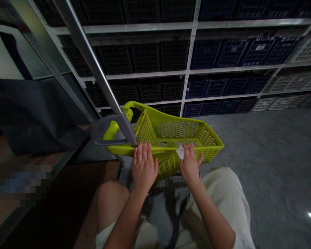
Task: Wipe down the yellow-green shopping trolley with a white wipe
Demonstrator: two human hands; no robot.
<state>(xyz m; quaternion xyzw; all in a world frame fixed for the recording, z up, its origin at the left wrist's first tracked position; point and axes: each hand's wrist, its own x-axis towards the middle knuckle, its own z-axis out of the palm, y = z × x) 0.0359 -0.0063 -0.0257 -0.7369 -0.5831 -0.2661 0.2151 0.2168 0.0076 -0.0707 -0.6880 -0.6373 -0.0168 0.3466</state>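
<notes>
A lime-green plastic shopping cart point(178, 129) with a perforated basket stands in front of my knees. My left hand point(143, 167) rests on its near rim, beside the lower end of a grey handle piece. Its fingers lie stretched out, with the thumb apart. Farther right along the same rim is my right hand point(190, 164), with a crumpled white tissue point(180, 151) between its fingers against the rim. Part of the tissue is hidden by the fingers.
A metal pole point(93, 55) with the grey looped handle point(114, 131) slants down at the left. Behind the cart, white-framed shelves point(189, 58) hold rows of black, blue and pale crates. Dark fabric point(36, 110) hangs at left; grey floor point(272, 155) lies right.
</notes>
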